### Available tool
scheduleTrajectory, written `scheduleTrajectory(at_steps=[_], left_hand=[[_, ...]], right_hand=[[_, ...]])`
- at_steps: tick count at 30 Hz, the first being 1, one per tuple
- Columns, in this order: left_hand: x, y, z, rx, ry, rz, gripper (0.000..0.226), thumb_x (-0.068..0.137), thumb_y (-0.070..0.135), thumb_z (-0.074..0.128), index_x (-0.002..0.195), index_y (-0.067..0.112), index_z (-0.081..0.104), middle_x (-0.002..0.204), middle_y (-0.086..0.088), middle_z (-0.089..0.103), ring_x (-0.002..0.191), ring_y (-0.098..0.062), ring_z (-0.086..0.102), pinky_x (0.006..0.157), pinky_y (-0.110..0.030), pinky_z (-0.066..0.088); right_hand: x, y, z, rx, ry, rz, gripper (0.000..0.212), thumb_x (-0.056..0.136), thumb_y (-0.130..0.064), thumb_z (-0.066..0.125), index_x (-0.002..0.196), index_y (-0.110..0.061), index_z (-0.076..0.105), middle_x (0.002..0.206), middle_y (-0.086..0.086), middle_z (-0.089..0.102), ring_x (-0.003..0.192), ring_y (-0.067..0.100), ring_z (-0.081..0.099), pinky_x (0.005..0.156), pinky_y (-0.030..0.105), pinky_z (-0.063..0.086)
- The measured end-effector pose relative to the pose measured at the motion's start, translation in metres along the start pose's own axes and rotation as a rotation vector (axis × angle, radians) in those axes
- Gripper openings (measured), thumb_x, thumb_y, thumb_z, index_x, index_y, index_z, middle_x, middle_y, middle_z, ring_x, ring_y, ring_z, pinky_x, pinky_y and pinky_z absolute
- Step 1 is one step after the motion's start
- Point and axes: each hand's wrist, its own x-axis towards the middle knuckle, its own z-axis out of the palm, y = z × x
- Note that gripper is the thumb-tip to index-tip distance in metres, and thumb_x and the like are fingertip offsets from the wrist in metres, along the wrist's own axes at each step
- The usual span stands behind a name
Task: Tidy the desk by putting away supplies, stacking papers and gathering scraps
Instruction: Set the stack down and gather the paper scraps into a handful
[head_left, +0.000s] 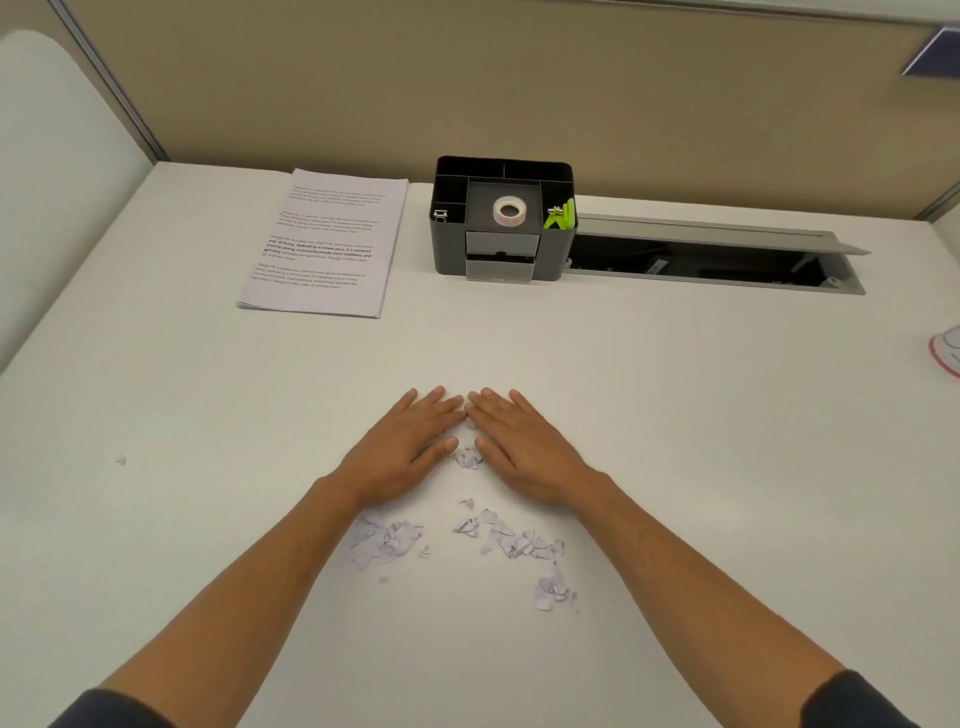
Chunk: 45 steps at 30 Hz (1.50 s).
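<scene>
Cable tray (717, 254) recessed in desk, lid raised, dark inside, contents unclear. Beige partition (467, 88) directly behind tray. White-and-pink object (946, 351) right of tray and nearer, cut by frame edge. White panel (57, 171) far left of tray.

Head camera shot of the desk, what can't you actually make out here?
- Scraps under the left hand and right hand: covered by the palms.
- Organizer drawers: contents hidden by their fronts.
- Paper stack: print too small to read.
- Pink-rimmed object: cut off by the right edge.
- Cable slot: too dark inside.
</scene>
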Motion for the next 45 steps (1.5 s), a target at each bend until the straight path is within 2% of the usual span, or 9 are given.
scheduleTrajectory(at_steps=[12,17,20,22,29,33,38,41,45], left_hand=[[-0.066,0.032,0.009,-0.086,-0.042,0.032,0.050,0.102,0.046,0.029,0.141,0.023,0.050,0.150,0.015,0.040,0.144,0.006,0.016,0.121,-0.025,0.008],[-0.098,0.036,0.009,-0.132,0.119,-0.029,0.053,0.100,0.052,0.028,0.136,0.023,0.056,0.145,0.015,0.047,0.141,0.007,0.026,0.120,-0.028,0.017],[-0.120,0.033,0.012,-0.069,0.250,-0.197,0.063,0.097,0.059,0.024,0.144,0.022,0.044,0.153,0.011,0.036,0.145,0.005,0.016,0.121,-0.025,0.010],[-0.135,0.034,0.017,-0.006,0.226,-0.321,0.072,0.093,0.065,0.022,0.151,0.023,0.029,0.158,0.012,0.020,0.147,0.003,0.005,0.120,-0.020,0.000],[-0.144,0.052,0.038,0.199,0.085,-0.367,0.079,0.090,0.073,0.001,0.152,0.024,-0.006,0.160,0.008,-0.007,0.148,-0.008,-0.013,0.120,-0.032,-0.011],[-0.137,0.061,0.045,0.240,0.030,-0.297,0.083,0.088,0.072,-0.010,0.153,0.022,-0.005,0.160,0.008,-0.009,0.148,-0.009,-0.014,0.120,-0.035,-0.009],[-0.138,0.057,0.037,0.088,0.094,-0.271,0.081,0.090,0.070,-0.001,0.155,0.022,0.007,0.160,0.013,-0.001,0.148,-0.003,-0.007,0.119,-0.023,-0.010],[-0.140,0.049,0.034,0.139,0.102,-0.347,0.090,0.086,0.075,-0.003,0.155,0.017,0.005,0.159,0.010,-0.003,0.149,-0.008,-0.006,0.120,-0.028,-0.009],[-0.135,0.055,0.039,0.248,0.062,-0.270,0.089,0.087,0.073,-0.010,0.154,0.016,0.005,0.160,0.007,-0.003,0.149,-0.012,-0.010,0.119,-0.035,-0.011]], right_hand=[[-0.063,-0.040,0.021,0.014,-0.014,-0.067,0.071,0.098,-0.050,0.002,0.149,-0.013,0.037,0.157,0.002,0.031,0.148,0.012,0.020,0.120,0.027,0.000],[-0.091,-0.043,0.020,0.106,0.091,0.018,0.071,0.099,-0.054,0.007,0.146,-0.013,0.042,0.155,0.000,0.036,0.146,0.005,0.020,0.121,0.029,0.008],[-0.115,-0.037,0.025,0.117,0.250,0.241,0.079,0.096,-0.060,0.002,0.148,-0.013,0.038,0.157,-0.001,0.032,0.146,0.002,0.015,0.121,0.027,0.006],[-0.132,-0.040,0.033,0.092,0.254,0.359,0.083,0.093,-0.064,-0.001,0.151,-0.013,0.028,0.159,-0.005,0.021,0.147,0.003,0.009,0.121,0.024,-0.002],[-0.141,-0.079,0.056,-0.080,0.150,0.422,0.080,0.094,-0.061,-0.003,0.155,-0.012,0.010,0.163,0.001,0.007,0.148,0.009,-0.006,0.119,0.039,-0.010],[-0.119,-0.093,0.061,-0.128,0.148,0.386,0.078,0.097,-0.060,0.003,0.154,-0.010,0.020,0.162,0.004,0.017,0.150,0.015,0.006,0.118,0.044,-0.003],[-0.101,-0.093,0.056,-0.009,0.201,0.315,0.083,0.092,-0.064,-0.001,0.155,-0.012,0.013,0.163,0.002,0.010,0.150,0.011,0.000,0.121,0.037,-0.006],[-0.094,-0.092,0.053,-0.007,0.207,0.350,0.082,0.092,-0.063,0.003,0.154,-0.011,0.016,0.163,0.002,0.013,0.151,0.013,0.003,0.121,0.037,-0.007],[-0.080,-0.103,0.054,-0.046,0.123,0.283,0.079,0.092,-0.060,0.001,0.155,-0.014,0.013,0.163,0.000,0.009,0.151,0.013,-0.001,0.121,0.042,-0.008]])
